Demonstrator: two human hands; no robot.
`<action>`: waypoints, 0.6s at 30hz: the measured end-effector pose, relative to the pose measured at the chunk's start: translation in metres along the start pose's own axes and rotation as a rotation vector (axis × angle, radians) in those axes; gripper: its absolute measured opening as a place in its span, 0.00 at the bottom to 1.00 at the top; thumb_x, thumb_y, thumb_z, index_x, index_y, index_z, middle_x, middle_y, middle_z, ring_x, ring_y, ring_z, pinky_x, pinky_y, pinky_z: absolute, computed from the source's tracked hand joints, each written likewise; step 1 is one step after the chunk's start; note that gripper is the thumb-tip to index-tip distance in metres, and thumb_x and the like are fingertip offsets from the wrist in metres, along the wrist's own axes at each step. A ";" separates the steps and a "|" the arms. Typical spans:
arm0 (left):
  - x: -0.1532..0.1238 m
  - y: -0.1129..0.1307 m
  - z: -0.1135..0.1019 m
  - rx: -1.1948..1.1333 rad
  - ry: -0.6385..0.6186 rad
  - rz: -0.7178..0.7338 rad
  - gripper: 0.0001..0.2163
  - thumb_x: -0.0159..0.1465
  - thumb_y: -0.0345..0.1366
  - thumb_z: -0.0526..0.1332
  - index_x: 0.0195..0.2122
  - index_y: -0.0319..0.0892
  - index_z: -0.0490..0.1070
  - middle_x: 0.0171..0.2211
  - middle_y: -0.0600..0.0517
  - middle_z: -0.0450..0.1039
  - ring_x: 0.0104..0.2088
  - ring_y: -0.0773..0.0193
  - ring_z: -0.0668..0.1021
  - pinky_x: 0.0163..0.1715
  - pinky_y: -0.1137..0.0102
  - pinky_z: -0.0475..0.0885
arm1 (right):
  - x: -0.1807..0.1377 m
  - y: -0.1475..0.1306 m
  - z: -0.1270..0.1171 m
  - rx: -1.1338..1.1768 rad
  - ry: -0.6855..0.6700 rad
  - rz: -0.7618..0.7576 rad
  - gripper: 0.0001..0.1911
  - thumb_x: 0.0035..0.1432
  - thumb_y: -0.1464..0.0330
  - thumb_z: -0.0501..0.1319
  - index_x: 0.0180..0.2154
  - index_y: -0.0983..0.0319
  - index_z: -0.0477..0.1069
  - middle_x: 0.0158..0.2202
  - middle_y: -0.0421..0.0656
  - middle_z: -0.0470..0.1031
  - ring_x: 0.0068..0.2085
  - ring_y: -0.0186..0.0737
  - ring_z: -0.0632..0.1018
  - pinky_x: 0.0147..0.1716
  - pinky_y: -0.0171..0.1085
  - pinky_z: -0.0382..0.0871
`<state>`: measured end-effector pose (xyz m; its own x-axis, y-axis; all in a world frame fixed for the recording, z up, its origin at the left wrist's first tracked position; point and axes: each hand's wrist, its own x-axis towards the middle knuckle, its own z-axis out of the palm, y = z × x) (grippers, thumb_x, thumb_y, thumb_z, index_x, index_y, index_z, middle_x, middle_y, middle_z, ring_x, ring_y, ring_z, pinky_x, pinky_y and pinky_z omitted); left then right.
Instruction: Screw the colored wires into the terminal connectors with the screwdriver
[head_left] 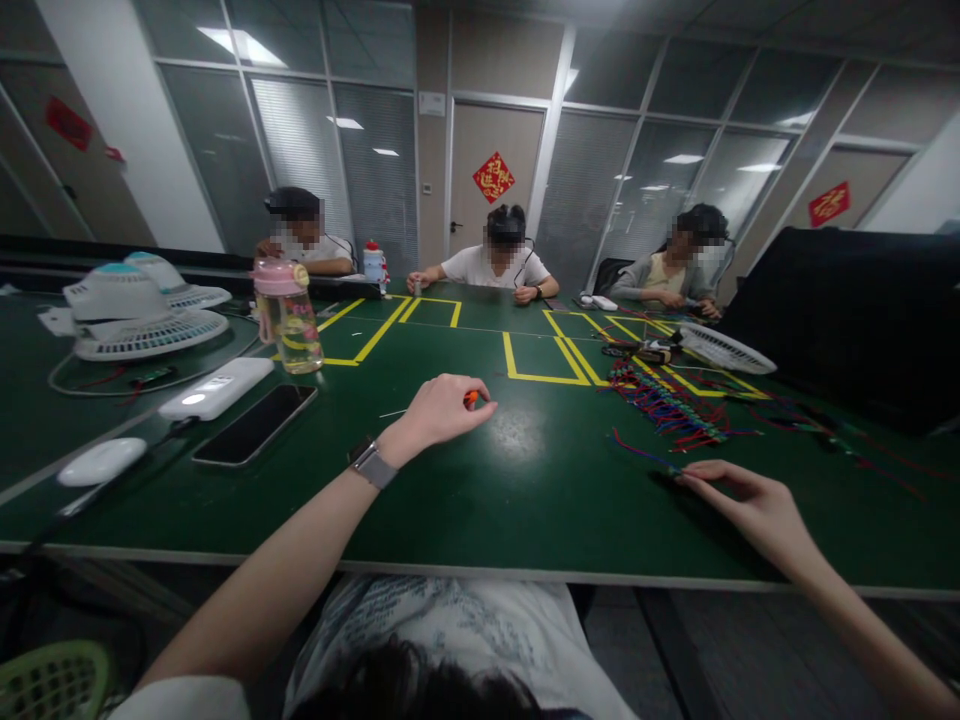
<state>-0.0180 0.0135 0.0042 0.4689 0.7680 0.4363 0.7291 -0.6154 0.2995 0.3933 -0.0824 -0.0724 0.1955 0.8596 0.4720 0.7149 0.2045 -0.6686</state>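
Observation:
My left hand (pixel 446 408), with a watch on its wrist, is closed over the table's middle. In it is a small orange-handled screwdriver (pixel 470 398); its thin shaft sticks out to the left, and most of the handle is hidden by the fingers. Low on the right, my right hand (pixel 750 505) pinches a small circuit board (pixel 673 473) between thumb and fingertips. Red and blue wires (pixel 634 447) trail from that board to the upper left. Just beyond lies a row of similar wired circuit boards (pixel 671 400).
At left are a phone (pixel 256 425), a white power bank (pixel 217 388), a pink-lidded bottle (pixel 289 325) and white fans (pixel 150 310). Yellow tape (pixel 544 379) marks the green table (pixel 480 510). A black monitor (pixel 847 320) stands at right. Several people sit across.

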 end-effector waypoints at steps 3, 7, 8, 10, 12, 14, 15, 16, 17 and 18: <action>0.000 0.001 0.000 -0.004 -0.001 -0.014 0.16 0.62 0.49 0.57 0.37 0.44 0.78 0.32 0.51 0.78 0.31 0.61 0.77 0.30 0.70 0.67 | 0.000 0.001 0.000 0.024 0.005 0.037 0.24 0.40 0.45 0.68 0.26 0.60 0.77 0.33 0.50 0.81 0.36 0.52 0.81 0.39 0.45 0.77; 0.001 0.000 0.001 0.003 0.002 -0.017 0.15 0.62 0.49 0.57 0.36 0.45 0.78 0.31 0.51 0.77 0.30 0.62 0.76 0.29 0.70 0.66 | -0.002 0.001 0.000 -0.017 -0.002 -0.001 0.24 0.43 0.45 0.66 0.26 0.61 0.77 0.33 0.49 0.81 0.36 0.51 0.81 0.41 0.46 0.76; 0.001 -0.001 0.002 0.004 0.003 -0.014 0.16 0.62 0.49 0.57 0.36 0.44 0.78 0.31 0.51 0.77 0.30 0.62 0.76 0.29 0.70 0.66 | -0.003 0.000 0.000 -0.032 -0.005 -0.022 0.25 0.43 0.45 0.66 0.26 0.61 0.77 0.33 0.49 0.81 0.36 0.51 0.81 0.41 0.46 0.76; 0.001 -0.002 0.002 -0.004 -0.004 -0.005 0.16 0.62 0.50 0.57 0.36 0.44 0.78 0.31 0.51 0.77 0.31 0.62 0.76 0.29 0.70 0.66 | -0.004 -0.001 0.002 -0.059 -0.011 -0.060 0.25 0.44 0.45 0.65 0.26 0.61 0.77 0.33 0.50 0.81 0.36 0.51 0.81 0.41 0.46 0.76; 0.001 -0.002 0.002 -0.009 -0.010 -0.006 0.17 0.62 0.50 0.56 0.37 0.44 0.78 0.31 0.51 0.77 0.31 0.62 0.76 0.29 0.70 0.66 | -0.004 -0.002 0.003 -0.077 -0.018 -0.091 0.24 0.45 0.45 0.65 0.26 0.61 0.76 0.32 0.50 0.81 0.36 0.51 0.81 0.40 0.46 0.76; 0.001 -0.002 0.001 -0.013 -0.012 -0.010 0.17 0.62 0.50 0.56 0.37 0.44 0.78 0.31 0.51 0.77 0.31 0.61 0.76 0.30 0.70 0.66 | -0.004 -0.001 0.003 -0.090 -0.027 -0.111 0.24 0.45 0.45 0.64 0.26 0.60 0.76 0.32 0.50 0.81 0.35 0.50 0.81 0.39 0.45 0.76; 0.001 -0.002 0.001 -0.017 -0.012 -0.009 0.17 0.62 0.50 0.56 0.37 0.44 0.78 0.31 0.51 0.77 0.31 0.61 0.77 0.30 0.70 0.67 | -0.004 -0.001 0.003 -0.096 -0.032 -0.117 0.23 0.46 0.46 0.64 0.26 0.60 0.76 0.32 0.50 0.81 0.35 0.50 0.81 0.39 0.45 0.76; 0.000 -0.002 0.001 -0.023 -0.013 -0.008 0.16 0.62 0.50 0.56 0.37 0.44 0.78 0.31 0.51 0.77 0.31 0.61 0.77 0.31 0.69 0.67 | -0.004 0.000 0.003 -0.103 -0.036 -0.121 0.23 0.47 0.46 0.64 0.26 0.60 0.76 0.32 0.49 0.81 0.35 0.50 0.81 0.39 0.45 0.76; 0.000 -0.002 0.001 -0.029 -0.014 -0.007 0.16 0.63 0.50 0.56 0.37 0.45 0.78 0.32 0.51 0.77 0.31 0.61 0.77 0.31 0.69 0.67 | -0.003 0.000 0.002 -0.111 -0.039 -0.125 0.22 0.47 0.46 0.64 0.26 0.60 0.76 0.33 0.49 0.81 0.35 0.50 0.81 0.39 0.45 0.76; 0.000 -0.002 0.001 -0.034 -0.014 -0.007 0.16 0.63 0.50 0.56 0.37 0.45 0.78 0.32 0.51 0.77 0.31 0.61 0.77 0.31 0.69 0.67 | -0.004 0.000 0.002 -0.118 -0.042 -0.129 0.22 0.47 0.47 0.64 0.26 0.60 0.76 0.33 0.49 0.80 0.35 0.50 0.81 0.38 0.45 0.76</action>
<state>-0.0189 0.0149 0.0031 0.4707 0.7744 0.4227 0.7152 -0.6155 0.3312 0.3914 -0.0844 -0.0753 0.0704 0.8492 0.5234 0.8064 0.2604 -0.5310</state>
